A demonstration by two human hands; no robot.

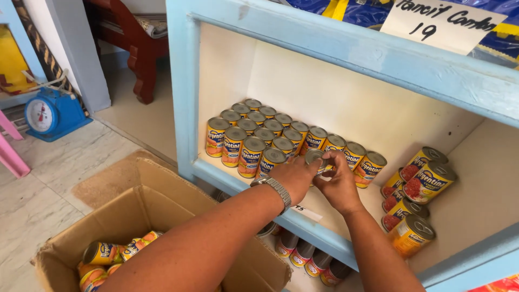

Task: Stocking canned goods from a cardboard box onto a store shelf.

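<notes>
Pale blue shelving (346,51) with a cream back wall fills most of your view, and its middle shelf carries rows of upright yellow cans (254,135) with grey tops, packed close from the back wall to the front edge. Your left hand (294,178) and your right hand (338,184) meet at the front of that shelf, both on one small can (314,157) standing at the near end of the front row, just beside its neighbours. Your left fingers (309,166) curl against its near side and your right fingers (331,159) pinch its rim from the other side, so both hands are closed on it. A metal wristwatch (277,190) sits on your left wrist. Further right on the same shelf, a stack of larger cans with red pictures (413,203) lies on its side, well apart from your hands. Below, on the lower shelf, more cans (303,254) show only their tops. Down at the lower left, an open cardboard box (138,216) stands on the tiled floor (48,178) with several yellow cans lying loose inside it. A blue weighing scale (51,113) sits on the floor at the far left, near a dark red wooden piece of furniture (135,48).
</notes>
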